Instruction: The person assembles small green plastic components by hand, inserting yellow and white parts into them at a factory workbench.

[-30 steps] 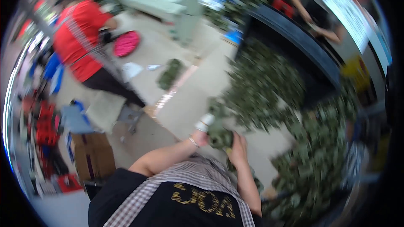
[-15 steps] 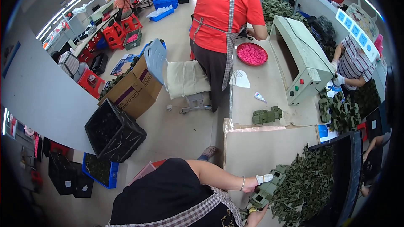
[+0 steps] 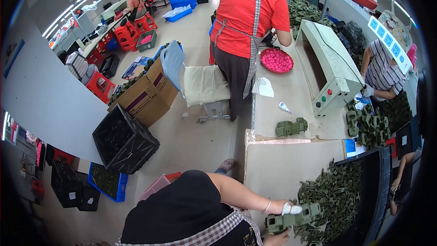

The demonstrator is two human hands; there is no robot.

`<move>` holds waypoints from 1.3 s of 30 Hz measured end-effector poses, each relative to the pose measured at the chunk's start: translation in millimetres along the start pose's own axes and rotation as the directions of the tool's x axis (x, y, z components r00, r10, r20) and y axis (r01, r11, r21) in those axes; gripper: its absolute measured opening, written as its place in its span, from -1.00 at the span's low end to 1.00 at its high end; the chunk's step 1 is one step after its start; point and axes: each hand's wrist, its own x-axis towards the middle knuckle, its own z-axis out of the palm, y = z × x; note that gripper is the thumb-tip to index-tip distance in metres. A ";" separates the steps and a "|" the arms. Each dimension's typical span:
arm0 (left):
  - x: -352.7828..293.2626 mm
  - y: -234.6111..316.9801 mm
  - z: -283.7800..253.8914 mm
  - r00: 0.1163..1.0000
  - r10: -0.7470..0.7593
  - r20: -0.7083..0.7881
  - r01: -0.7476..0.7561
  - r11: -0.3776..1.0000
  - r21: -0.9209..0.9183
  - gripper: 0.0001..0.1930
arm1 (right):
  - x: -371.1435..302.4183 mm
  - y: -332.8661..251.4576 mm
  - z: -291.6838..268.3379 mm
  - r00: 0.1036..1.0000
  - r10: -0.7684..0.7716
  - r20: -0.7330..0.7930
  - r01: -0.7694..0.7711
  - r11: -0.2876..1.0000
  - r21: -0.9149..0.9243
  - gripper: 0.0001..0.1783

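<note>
Green vehicle (image 3: pixel 287 221) has turned beside green parts (image 3: pixel 330 193) spilling from black bin (image 3: pixel 385 177)

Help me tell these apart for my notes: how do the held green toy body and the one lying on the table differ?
The held body is in the left hand and right hand; the table body lies with no hand on it. The left hand partly hides the held body; nothing hides the table body. Both are green and blocky.
</note>
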 end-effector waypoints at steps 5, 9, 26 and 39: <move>-16.9 1.7 -45.2 0.988 -0.086 -0.125 0.033 0.928 -0.371 -0.59 | -6.6 90.3 36.2 0.999 0.008 -0.044 -0.021 0.953 -0.302 -0.03; -48.9 47.8 -69.6 0.922 -0.077 -0.380 -0.101 0.899 -0.426 -0.55 | -8.7 97.6 28.2 0.970 -0.006 -0.244 0.007 1.000 0.003 -0.33; -97.1 14.9 -111.6 0.921 -0.277 -0.276 0.023 0.743 -0.668 -0.55 | 75.8 -56.7 136.6 0.669 -0.480 0.568 -0.738 -0.335 0.586 -0.52; -74.4 14.4 -125.6 0.927 -0.297 -0.229 0.133 0.831 -0.540 -0.43 | -69.5 30.3 149.2 0.669 -0.089 0.738 -0.723 -0.305 0.619 -0.55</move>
